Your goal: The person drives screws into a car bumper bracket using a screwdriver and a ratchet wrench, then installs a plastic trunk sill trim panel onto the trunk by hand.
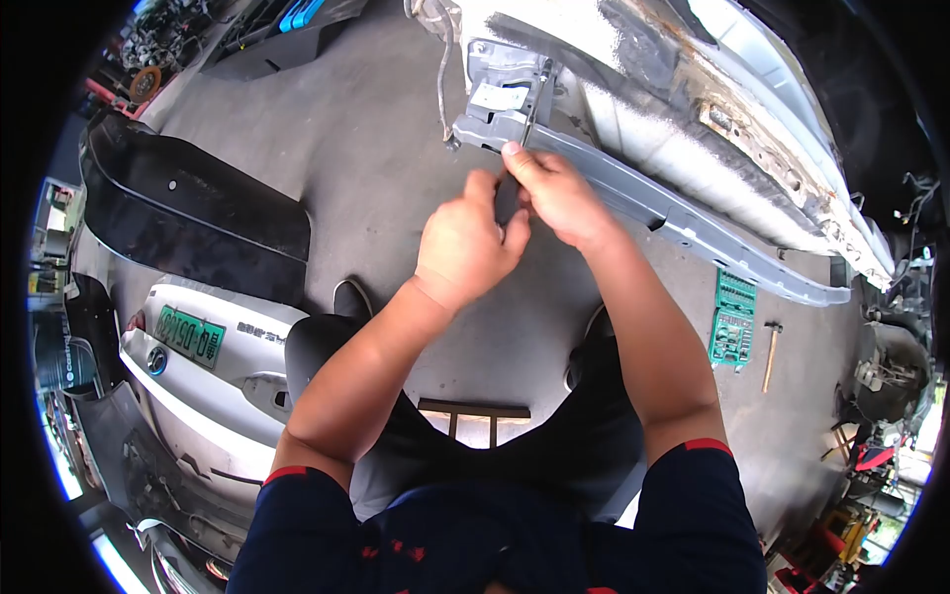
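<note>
Both hands meet in front of the grey metal bumper beam (633,186) at the car's end. My right hand (566,200) is closed around the near end of a socket wrench's long thin shaft (537,104), thumb along it. The shaft runs up to the beam's mounting bracket (498,69), its far tip at the bracket's right side. Just left of it, my left hand (463,241) is closed on a dark part at the tool's near end, mostly hidden by the fingers. A pale label (500,97) is stuck on the bracket.
A green socket set case (733,317) lies open on the floor at right, beside a hammer (771,356). At left are a black bumper cover (198,203) and a white tailgate (247,342) with a green plate. A wooden stool (473,409) is beneath me. A cable (443,74) hangs near the bracket.
</note>
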A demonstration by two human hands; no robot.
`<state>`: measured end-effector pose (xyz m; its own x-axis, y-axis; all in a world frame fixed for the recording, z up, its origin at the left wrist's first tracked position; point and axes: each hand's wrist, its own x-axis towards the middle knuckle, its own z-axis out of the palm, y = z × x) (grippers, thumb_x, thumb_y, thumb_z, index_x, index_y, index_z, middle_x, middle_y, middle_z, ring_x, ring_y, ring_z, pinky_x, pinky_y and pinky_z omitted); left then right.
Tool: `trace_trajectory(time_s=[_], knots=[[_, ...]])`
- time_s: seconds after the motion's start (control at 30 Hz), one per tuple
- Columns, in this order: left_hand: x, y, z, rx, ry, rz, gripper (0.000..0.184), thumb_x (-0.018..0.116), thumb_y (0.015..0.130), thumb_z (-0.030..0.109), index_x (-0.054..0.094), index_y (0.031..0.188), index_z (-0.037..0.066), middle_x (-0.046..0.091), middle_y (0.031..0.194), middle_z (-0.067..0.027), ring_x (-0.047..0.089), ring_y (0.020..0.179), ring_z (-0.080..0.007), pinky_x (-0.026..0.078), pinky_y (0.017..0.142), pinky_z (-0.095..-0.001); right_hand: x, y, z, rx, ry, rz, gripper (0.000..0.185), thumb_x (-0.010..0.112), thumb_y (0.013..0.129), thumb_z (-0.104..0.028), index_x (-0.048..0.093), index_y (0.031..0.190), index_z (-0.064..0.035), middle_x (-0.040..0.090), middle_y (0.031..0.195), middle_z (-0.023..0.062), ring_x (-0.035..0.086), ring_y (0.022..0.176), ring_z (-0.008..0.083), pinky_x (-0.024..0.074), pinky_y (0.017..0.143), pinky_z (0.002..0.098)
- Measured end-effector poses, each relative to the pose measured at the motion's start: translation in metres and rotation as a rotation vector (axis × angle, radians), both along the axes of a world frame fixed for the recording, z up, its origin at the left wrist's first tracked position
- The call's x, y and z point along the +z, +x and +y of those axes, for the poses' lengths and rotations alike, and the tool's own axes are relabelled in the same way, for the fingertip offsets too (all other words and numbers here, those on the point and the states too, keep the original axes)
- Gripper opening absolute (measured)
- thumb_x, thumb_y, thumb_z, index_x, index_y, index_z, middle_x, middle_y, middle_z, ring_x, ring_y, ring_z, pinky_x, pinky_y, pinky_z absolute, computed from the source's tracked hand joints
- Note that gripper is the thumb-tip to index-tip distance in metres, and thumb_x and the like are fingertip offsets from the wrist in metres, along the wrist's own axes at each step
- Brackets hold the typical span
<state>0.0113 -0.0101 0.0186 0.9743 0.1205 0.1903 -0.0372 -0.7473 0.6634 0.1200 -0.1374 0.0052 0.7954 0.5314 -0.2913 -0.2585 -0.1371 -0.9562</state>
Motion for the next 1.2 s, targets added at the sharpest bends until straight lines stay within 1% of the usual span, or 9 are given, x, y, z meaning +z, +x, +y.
trace_trajectory(time_s=[0.17, 0.3, 0.33, 0.47, 0.67, 0.77, 0.87, 1.0, 1.2], knots=[[-0.023, 0.002, -0.017, 0.145, -1.586, 0.222, 0.022, 0.057, 0.104, 0.024, 0.048, 0.109, 0.005, 0.060, 0.078, -0.0055, 0.057, 0.064, -0.0141, 0.047, 0.058, -0.0325, -0.008, 0.005, -0.002, 0.063, 0.174, 0.092, 0.050, 0.055, 0.107, -0.051, 0.069, 0.096, -0.0040, 0.060, 0.079, -0.0016, 0.055, 0.069, 0.0094, 0.0477, 0.062, 0.0286], [-0.036, 0.004, -0.021, 0.130, -0.947, 0.166, 0.022, 0.057, 0.104, 0.022, 0.049, 0.112, 0.003, 0.056, 0.077, -0.0045, 0.051, 0.061, -0.0146, 0.046, 0.057, -0.0343, 0.009, 0.005, -0.003, 0.026, -0.182, -0.086, 0.051, 0.059, 0.104, -0.053, 0.070, 0.094, -0.0042, 0.061, 0.079, -0.0008, 0.056, 0.070, 0.0097, 0.0477, 0.061, 0.0289], [-0.033, 0.005, -0.018, 0.112, -0.431, -0.068, 0.027, 0.062, 0.100, 0.022, 0.049, 0.111, 0.000, 0.063, 0.080, -0.0140, 0.061, 0.062, -0.0273, 0.051, 0.060, -0.0432, 0.012, 0.005, -0.004, 0.017, -0.243, -0.140, 0.052, 0.060, 0.103, -0.053, 0.070, 0.093, -0.0037, 0.061, 0.078, -0.0009, 0.055, 0.069, 0.0094, 0.0468, 0.061, 0.0287], [-0.009, 0.002, -0.013, 0.059, -0.254, 0.077, 0.030, 0.064, 0.096, 0.018, 0.048, 0.112, -0.001, 0.067, 0.086, -0.0309, 0.069, 0.082, -0.0487, 0.054, 0.072, -0.0558, 0.014, 0.004, -0.009, -0.006, -0.401, -0.244, 0.051, 0.064, 0.101, -0.053, 0.072, 0.095, -0.0036, 0.060, 0.079, -0.0027, 0.052, 0.068, 0.0076, 0.0438, 0.060, 0.0283], [0.001, 0.003, -0.005, 0.055, 0.024, 0.220, 0.032, 0.067, 0.095, 0.018, 0.049, 0.112, -0.002, 0.069, 0.087, -0.0275, 0.071, 0.083, -0.0455, 0.055, 0.071, -0.0504, 0.001, -0.001, -0.005, -0.035, -0.018, -0.016, 0.048, 0.061, 0.103, -0.051, 0.071, 0.091, -0.0056, 0.057, 0.079, -0.0038, 0.052, 0.071, 0.0097, 0.0478, 0.065, 0.0311], [-0.028, 0.003, -0.004, -0.032, -0.322, -0.147, 0.030, 0.060, 0.100, 0.027, 0.050, 0.114, 0.002, 0.066, 0.080, -0.0189, 0.068, 0.068, -0.0335, 0.054, 0.063, -0.0440, 0.008, -0.006, -0.009, -0.064, -0.028, 0.017, 0.047, 0.059, 0.104, -0.050, 0.071, 0.094, -0.0058, 0.056, 0.079, -0.0030, 0.052, 0.074, 0.0091, 0.0478, 0.066, 0.0321], [-0.032, 0.007, -0.012, -0.168, -2.104, 0.379, 0.035, 0.050, 0.104, 0.034, 0.057, 0.120, 0.004, 0.056, 0.073, -0.0023, 0.049, 0.055, -0.0127, 0.041, 0.055, -0.0294, 0.013, 0.000, -0.037, 0.033, -0.150, -0.071, 0.046, 0.058, 0.104, -0.048, 0.070, 0.103, -0.0040, 0.061, 0.083, 0.0016, 0.057, 0.082, 0.0124, 0.0508, 0.071, 0.0355], [-0.028, 0.007, -0.016, -0.172, -2.286, 0.375, 0.038, 0.038, 0.107, 0.034, 0.058, 0.128, 0.008, 0.046, 0.070, 0.0006, 0.034, 0.051, -0.0098, 0.033, 0.053, -0.0274, 0.034, -0.018, -0.080, 0.381, -0.469, -0.424, 0.042, 0.067, 0.094, -0.042, 0.069, 0.113, -0.0048, 0.065, 0.090, 0.0030, 0.059, 0.083, 0.0143, 0.0488, 0.071, 0.0328], [-0.012, 0.007, -0.029, 0.056, -1.569, 0.334, 0.031, 0.038, 0.109, 0.026, 0.055, 0.126, 0.005, 0.044, 0.070, -0.0017, 0.033, 0.052, -0.0111, 0.034, 0.051, -0.0309, 0.006, -0.051, -0.066, 0.732, -0.808, -0.458, 0.047, 0.076, 0.081, -0.042, 0.071, 0.112, -0.0062, 0.071, 0.096, 0.0142, 0.068, 0.088, 0.0322, 0.0541, 0.081, 0.0418]])
